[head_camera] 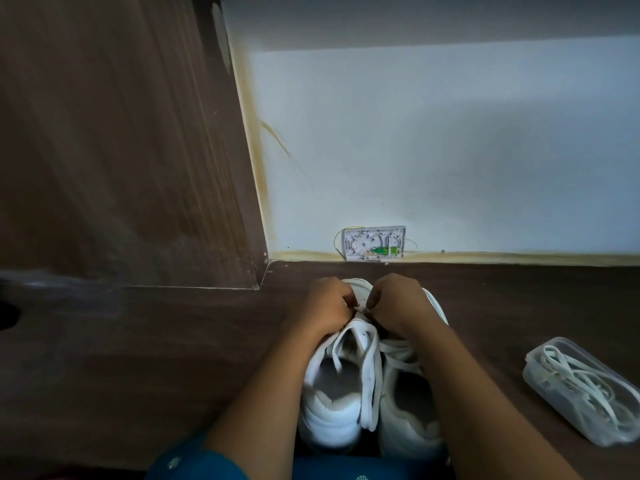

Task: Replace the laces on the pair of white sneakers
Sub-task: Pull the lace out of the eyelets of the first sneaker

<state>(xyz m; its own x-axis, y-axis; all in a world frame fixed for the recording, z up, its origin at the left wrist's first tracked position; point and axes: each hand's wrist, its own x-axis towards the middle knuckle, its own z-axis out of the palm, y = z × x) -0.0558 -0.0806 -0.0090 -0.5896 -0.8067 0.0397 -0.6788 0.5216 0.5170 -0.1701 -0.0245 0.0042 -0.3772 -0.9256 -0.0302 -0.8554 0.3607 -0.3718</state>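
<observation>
The left hand [329, 306] and right hand [394, 303] are both pinching the lace [374, 358] over the sneaker [332, 420]. They are likely steadying it for threading.

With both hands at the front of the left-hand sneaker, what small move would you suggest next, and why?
Probably draw the lace on through the front eyelet. The left hand and right hand both pinch it at the sneaker's front, while its loose lengths trail slack over the opening toward the heel. Whether it is going in or out, I cannot tell.
</observation>
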